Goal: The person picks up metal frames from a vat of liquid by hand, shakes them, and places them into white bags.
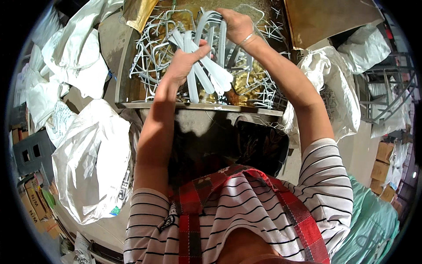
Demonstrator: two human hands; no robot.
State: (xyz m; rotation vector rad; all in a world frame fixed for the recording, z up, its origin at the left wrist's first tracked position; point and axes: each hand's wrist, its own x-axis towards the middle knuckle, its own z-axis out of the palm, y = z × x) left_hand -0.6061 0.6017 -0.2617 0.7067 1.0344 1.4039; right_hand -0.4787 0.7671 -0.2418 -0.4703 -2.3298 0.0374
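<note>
Head view: left hand [182, 61] closed in a firm grip round the lower ends of a bundle of white plastic hangers [206, 66], right hand [237, 24] closed over the hooked tops. Bundle held up above a large bin [198, 105] heaped with loose white hangers [149, 53]. White woven sacks [90, 154] to the left, another [338, 88] to the right.

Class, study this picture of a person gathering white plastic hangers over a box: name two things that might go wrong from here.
1. The left hand pinches many white hangers by their fanned ends; some may slip out.
2. The right hand holds the hooks directly above the tangled loose hangers in the box, so dangling ends could snag and drag others up.
</note>
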